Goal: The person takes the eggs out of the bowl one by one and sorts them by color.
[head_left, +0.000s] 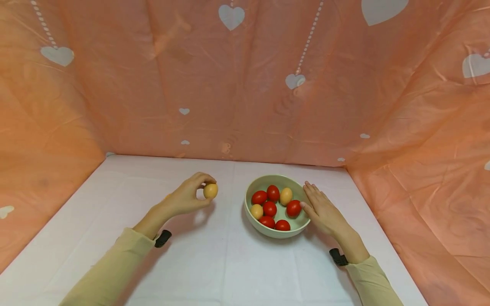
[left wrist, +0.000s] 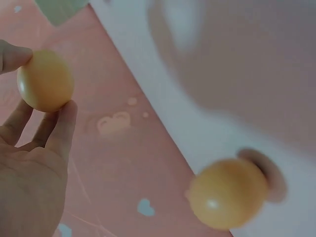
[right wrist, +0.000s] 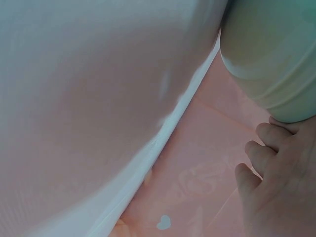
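Observation:
My left hand (head_left: 188,196) pinches a small yellow tomato (head_left: 210,191) between thumb and fingertips, above the table and left of the bowl. The left wrist view shows this tomato up close, smooth and rounded. A second yellow tomato (left wrist: 228,194) lies on the table near that wrist; in the head view the forearm hides most of it. The pale green bowl (head_left: 268,232) holds several red tomatoes (head_left: 293,208) and two yellow ones (head_left: 286,196). Against the bowl's right side rests my right hand (head_left: 325,214), fingers straight, thumb at the rim.
A white cloth covers the table (head_left: 229,272). Peach curtains (head_left: 237,106) printed with hearts stand along the back and both sides. Each wrist wears a black strap mount (head_left: 163,238).

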`<state>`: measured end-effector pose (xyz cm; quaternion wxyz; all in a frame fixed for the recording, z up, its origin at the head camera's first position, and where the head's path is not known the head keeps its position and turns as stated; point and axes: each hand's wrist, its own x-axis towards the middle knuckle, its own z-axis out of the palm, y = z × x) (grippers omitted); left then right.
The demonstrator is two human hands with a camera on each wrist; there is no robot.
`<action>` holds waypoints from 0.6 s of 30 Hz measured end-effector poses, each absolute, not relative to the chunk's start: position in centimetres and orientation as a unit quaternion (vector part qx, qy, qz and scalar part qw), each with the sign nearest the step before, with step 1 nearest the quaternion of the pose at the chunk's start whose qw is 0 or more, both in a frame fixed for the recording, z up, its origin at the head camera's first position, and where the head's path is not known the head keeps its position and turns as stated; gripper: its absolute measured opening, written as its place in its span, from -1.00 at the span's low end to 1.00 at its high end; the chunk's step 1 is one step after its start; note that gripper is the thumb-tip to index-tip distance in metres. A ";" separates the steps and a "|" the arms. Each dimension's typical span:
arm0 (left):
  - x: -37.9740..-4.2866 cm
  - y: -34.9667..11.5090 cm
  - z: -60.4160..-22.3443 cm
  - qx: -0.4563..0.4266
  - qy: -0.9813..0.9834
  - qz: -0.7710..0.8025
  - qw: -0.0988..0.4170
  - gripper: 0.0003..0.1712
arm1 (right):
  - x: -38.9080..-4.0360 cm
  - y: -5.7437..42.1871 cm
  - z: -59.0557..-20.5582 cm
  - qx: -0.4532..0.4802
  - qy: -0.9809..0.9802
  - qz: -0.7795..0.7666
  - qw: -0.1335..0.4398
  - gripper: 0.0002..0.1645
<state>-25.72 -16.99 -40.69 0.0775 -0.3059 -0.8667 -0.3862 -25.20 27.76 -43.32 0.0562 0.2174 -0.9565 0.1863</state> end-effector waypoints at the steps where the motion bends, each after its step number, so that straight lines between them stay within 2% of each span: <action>1: -25.7 -17.3 -40.8 -0.305 -0.869 -0.382 0.076 -0.46 | -25.2 27.8 -43.3 0.218 -0.956 0.186 0.056 -0.18; 18: -25.9 -22.1 -42.1 -0.298 -0.914 -0.273 0.031 -0.58 | -25.2 27.9 -43.3 0.220 -0.956 0.188 0.055 -0.18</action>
